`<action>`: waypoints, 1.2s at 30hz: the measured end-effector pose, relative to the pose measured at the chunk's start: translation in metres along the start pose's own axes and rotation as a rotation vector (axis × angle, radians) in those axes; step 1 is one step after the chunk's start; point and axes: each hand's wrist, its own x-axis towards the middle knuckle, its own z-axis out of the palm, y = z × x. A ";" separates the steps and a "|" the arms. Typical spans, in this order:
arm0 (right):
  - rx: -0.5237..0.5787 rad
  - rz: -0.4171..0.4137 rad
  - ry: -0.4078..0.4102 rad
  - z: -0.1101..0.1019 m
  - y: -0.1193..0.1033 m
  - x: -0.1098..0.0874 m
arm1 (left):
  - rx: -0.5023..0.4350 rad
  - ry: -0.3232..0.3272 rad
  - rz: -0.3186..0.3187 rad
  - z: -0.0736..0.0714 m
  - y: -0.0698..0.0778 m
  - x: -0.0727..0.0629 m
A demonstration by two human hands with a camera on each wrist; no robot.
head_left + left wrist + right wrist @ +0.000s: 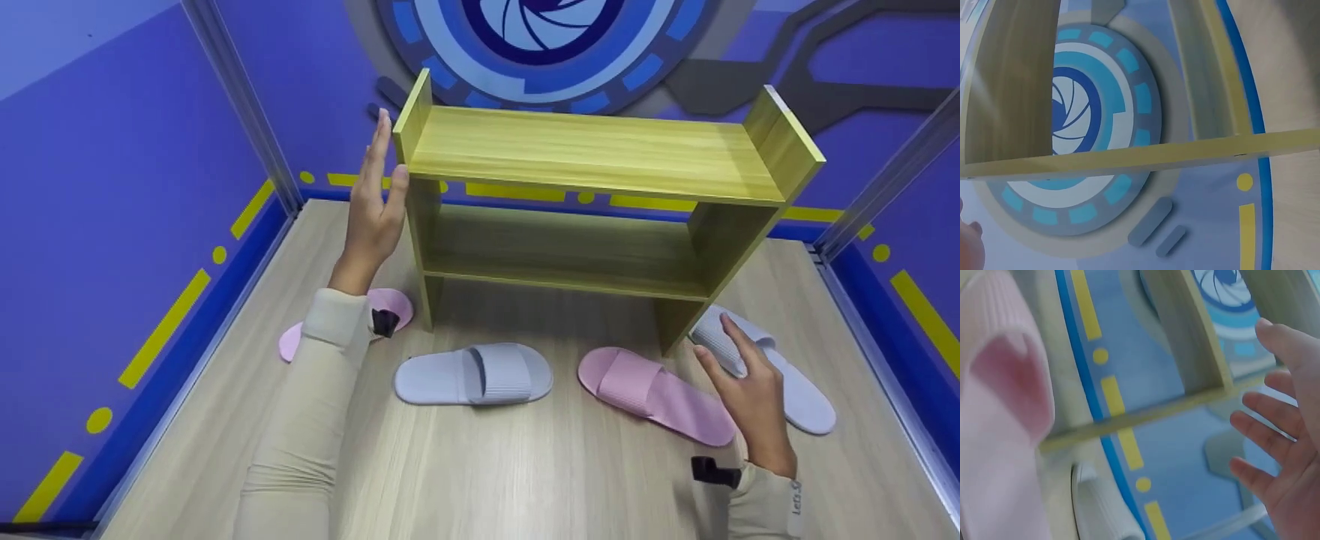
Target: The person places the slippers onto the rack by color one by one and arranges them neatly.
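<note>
A wooden two-tier shelf rack (pixel 592 150) stands upright on the floor. My left hand (pixel 375 214) is raised beside its left side panel, fingers straight and thumb close to the panel's edge. Only a bit of that hand (pixel 970 247) shows in the left wrist view. Lower down at the right, my right hand (pixel 757 409) holds nothing, its fingers spread in the right wrist view. It hovers by a pink slipper (pixel 690 412) and overlaps a pale grey slipper (pixel 808 397) in the head view. Another pale grey slipper (pixel 431 379) lies in front of the rack.
A second pink slipper (pixel 394 302) lies left of the rack, partly hidden by my left forearm. Blue printed walls (pixel 150 187) with metal corner posts (pixel 247 105) enclose the wood-patterned floor (pixel 480 480) at the back and sides.
</note>
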 end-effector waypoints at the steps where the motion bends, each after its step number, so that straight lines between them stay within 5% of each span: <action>1: -0.008 0.026 -0.005 -0.003 0.004 0.000 | -0.016 -0.004 -0.005 -0.001 0.000 0.002; 12: -0.084 0.365 -0.194 -0.036 0.037 -0.001 | -0.172 -0.001 -0.032 -0.004 0.003 0.021; 19: -0.082 0.423 -0.290 -0.052 0.063 0.001 | -0.314 0.044 -0.077 -0.005 0.012 0.023; 28: -0.112 0.458 -0.380 -0.068 0.096 -0.003 | -0.307 0.056 -0.014 -0.004 -0.007 0.024; 36: -0.144 0.505 -0.502 -0.080 0.120 -0.005 | -0.328 0.058 -0.062 -0.008 0.014 0.022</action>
